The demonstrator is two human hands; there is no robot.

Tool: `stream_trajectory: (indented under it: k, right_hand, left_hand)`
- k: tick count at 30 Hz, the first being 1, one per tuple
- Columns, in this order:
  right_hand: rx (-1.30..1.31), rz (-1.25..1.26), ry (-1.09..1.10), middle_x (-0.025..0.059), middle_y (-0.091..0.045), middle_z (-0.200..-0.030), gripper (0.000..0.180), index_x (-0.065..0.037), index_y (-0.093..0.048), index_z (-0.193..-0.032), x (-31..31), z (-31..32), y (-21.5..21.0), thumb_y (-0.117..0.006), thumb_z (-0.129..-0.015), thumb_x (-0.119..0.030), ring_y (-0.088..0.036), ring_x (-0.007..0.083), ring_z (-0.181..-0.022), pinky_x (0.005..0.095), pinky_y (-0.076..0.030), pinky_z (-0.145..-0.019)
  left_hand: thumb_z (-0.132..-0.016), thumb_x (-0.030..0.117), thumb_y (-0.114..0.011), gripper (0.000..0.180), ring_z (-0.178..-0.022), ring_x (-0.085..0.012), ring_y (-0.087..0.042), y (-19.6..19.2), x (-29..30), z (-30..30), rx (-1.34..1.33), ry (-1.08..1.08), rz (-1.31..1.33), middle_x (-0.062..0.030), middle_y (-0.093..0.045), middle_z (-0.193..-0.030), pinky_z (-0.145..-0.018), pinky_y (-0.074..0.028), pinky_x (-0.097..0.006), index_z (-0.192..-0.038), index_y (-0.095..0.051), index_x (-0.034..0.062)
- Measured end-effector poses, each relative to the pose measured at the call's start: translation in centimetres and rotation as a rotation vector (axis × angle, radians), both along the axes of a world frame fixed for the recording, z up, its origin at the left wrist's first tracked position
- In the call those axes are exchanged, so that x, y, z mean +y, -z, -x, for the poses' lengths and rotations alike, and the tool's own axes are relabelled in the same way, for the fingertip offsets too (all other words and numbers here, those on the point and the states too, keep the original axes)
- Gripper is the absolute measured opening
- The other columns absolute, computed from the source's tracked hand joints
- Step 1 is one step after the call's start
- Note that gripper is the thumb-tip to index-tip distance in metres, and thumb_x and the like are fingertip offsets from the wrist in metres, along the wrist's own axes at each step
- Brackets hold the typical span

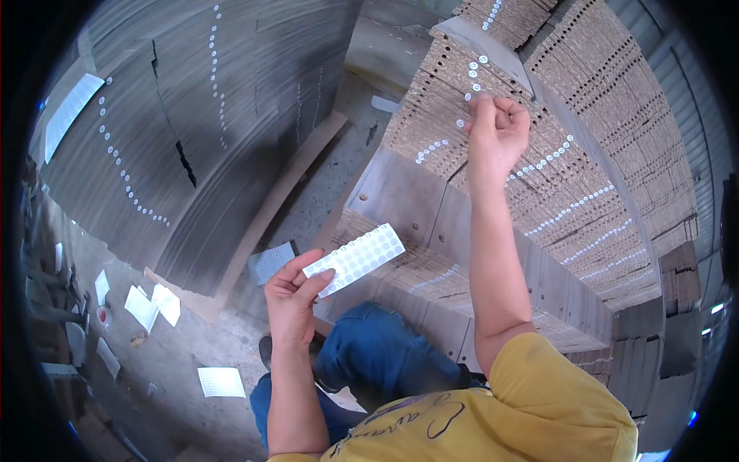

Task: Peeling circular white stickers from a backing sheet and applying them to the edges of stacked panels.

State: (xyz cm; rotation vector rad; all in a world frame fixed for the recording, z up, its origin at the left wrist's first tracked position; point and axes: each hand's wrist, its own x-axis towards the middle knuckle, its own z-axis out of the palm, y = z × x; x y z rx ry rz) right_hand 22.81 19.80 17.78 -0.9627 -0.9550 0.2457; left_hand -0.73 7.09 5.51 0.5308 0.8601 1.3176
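My left hand [294,296] pinches a white sheet of round stickers [356,260] between thumb and fingers, in front of my knees. Rows of pale dots cover the sheet, and part of its upper edge is lifted. Up and to the right, my right hand [499,132] touches the edges of a tall stack of chipboard panels [431,96], fingertips drawn together. Whatever is between those fingertips is hidden. Small white round stickers [483,59] run in a line just above the fingertips, and another row [550,158] slants across the panel edges beside the wrist.
Another stack of dark-edged panels [254,100] with sticker rows stands at the left, with a strip of floor between the stacks. More chipboard panels [616,100] rise at the far right. Loose white papers [150,306] and a sticker sheet [221,382] lie on the floor.
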Motion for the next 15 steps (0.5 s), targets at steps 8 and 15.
stream_trajectory:
  k: [8, 15]
  right_hand:
    - [-0.214, -0.052, 0.246, 0.0069, -0.063, -0.082, 0.017, 0.000, -0.057, -0.086, 1.5, -0.5, 0.8, -0.066, -0.072, -0.004, -0.061, 0.0133, -0.072, 0.0262, -0.049, -0.067]
    - [-0.549, 0.012, 0.511, 0.0112, -0.063, -0.075, 0.017, -0.003, -0.060, -0.082, 1.8, -1.1, 0.4, -0.067, -0.068, -0.010, -0.063, 0.0284, -0.069, 0.0349, -0.050, -0.066]
  left_hand:
    - [-0.069, -0.008, -0.068, 0.033, -0.069, -0.0121, -0.064, -0.2, 0.0, -0.2, -0.014, 0.012, -0.006, -0.0114, -0.068, -0.086, -0.055, -0.047, -0.021, -0.101, -0.063, -0.0036]
    - [-0.069, -0.008, -0.068, 0.034, -0.070, -0.0119, -0.064, -0.4, 0.0, -0.4, -0.029, 0.026, -0.016, -0.0116, -0.067, -0.086, -0.056, -0.047, -0.020, -0.102, -0.062, -0.0041]
